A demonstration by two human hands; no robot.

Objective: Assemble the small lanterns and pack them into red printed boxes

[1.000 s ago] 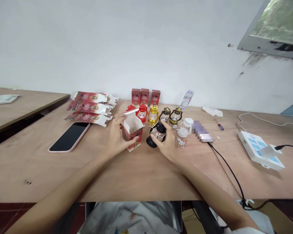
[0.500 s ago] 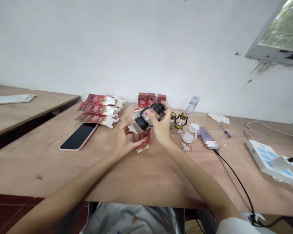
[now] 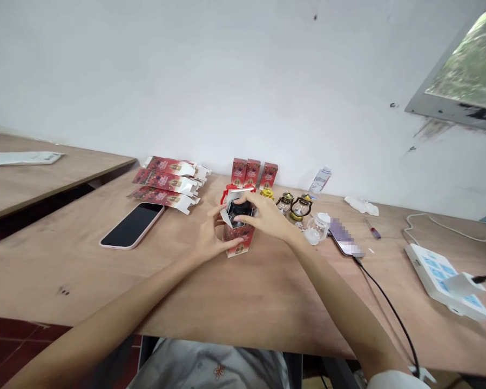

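Observation:
A small red carton (image 3: 238, 237) stands upright near the middle of the wooden table (image 3: 235, 292), top flaps open. My left hand (image 3: 210, 237) wraps round its left side. My right hand (image 3: 267, 216) is closed over the top of a black toy lantern (image 3: 238, 210), which sits partly down inside the carton. Just behind stand a red lantern (image 3: 229, 190), a gold lantern (image 3: 266, 192) and two dark lanterns (image 3: 294, 204). A clear lantern globe (image 3: 316, 231) lies to the right of my right wrist.
Three upright red boxes (image 3: 253, 172) line the wall. Flat unfolded cartons (image 3: 166, 183) and a phone (image 3: 133, 225) lie at the left. A second phone (image 3: 346, 237) with a black cable, a screwdriver (image 3: 373, 230) and a white power strip (image 3: 445, 273) are at the right.
My right hand picked the black lantern up from the table, carried it over the open carton and lowered it in. My left hand stayed on the carton. The view shifted slightly.

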